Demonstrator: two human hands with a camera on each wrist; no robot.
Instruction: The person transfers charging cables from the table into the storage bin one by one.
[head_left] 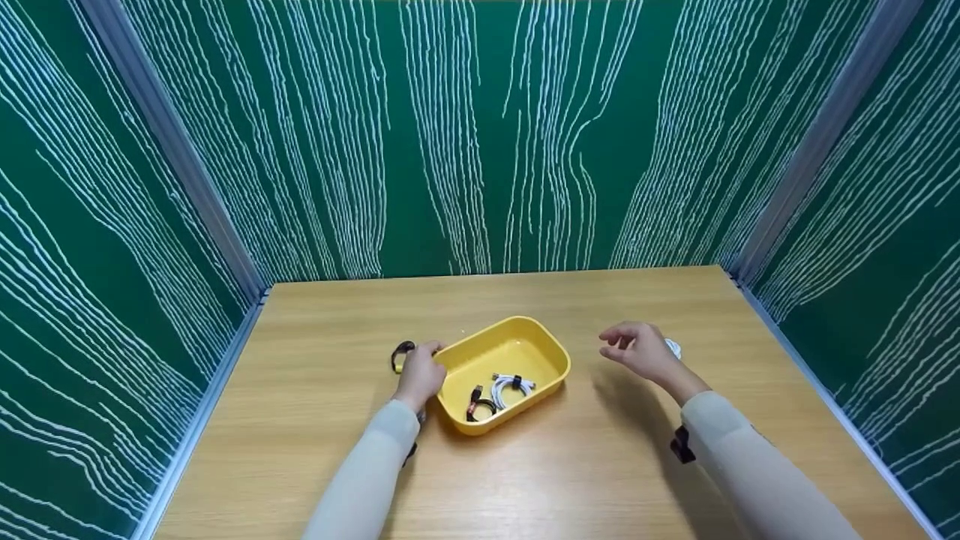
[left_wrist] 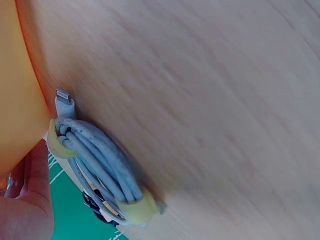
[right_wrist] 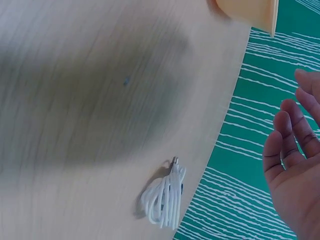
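My left hand [head_left: 421,375] grips the left end of a yellow plastic bin [head_left: 551,375], which stands on the table. Inside the bin lie a coiled white cable [head_left: 504,391] with a black tie and a small coiled black cable [head_left: 471,411]. Just outside the bin, by that hand, a white cable [left_wrist: 102,155] with a flat metal plug is bundled with yellow ties. Another black cable [head_left: 403,348] is beyond it. My right hand [head_left: 637,349] hovers right of the bin, fingers loosely bent and holding nothing. Partly behind it lies a white cable bundle [right_wrist: 167,195].
The wooden table [head_left: 315,420] has green panels [head_left: 442,135] with wavy white lines at its back and sides. Grey metal posts [head_left: 172,142] stand at the back corners. My right hand casts a shadow on the tabletop.
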